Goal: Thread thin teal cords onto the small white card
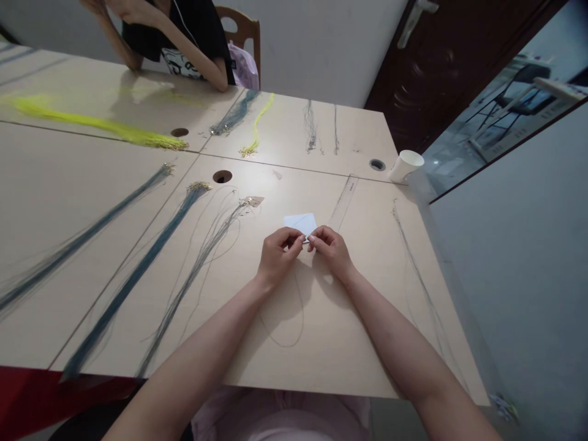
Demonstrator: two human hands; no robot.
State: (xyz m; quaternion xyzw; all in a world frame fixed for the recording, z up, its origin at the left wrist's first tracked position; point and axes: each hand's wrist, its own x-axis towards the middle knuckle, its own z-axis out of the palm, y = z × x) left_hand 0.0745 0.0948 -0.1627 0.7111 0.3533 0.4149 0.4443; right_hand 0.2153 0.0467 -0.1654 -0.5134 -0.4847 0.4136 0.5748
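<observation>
My left hand and my right hand meet over the near edge of a small white card. Both are closed, thumb against finger, with fingertips almost touching. A thin dark line loops on the table below my left hand and seems to lead up to it. What sits between the fingertips is too small to make out. Just beyond my right hand lies a clear ruler. To the left, a bundle of thin grey strands ends in gold-coloured hooks.
Blue-grey bundles lie at left, a yellow bundle farther back. Loose strands lie at right. A white cup stands at the right edge near a table hole. Across the table sits another person.
</observation>
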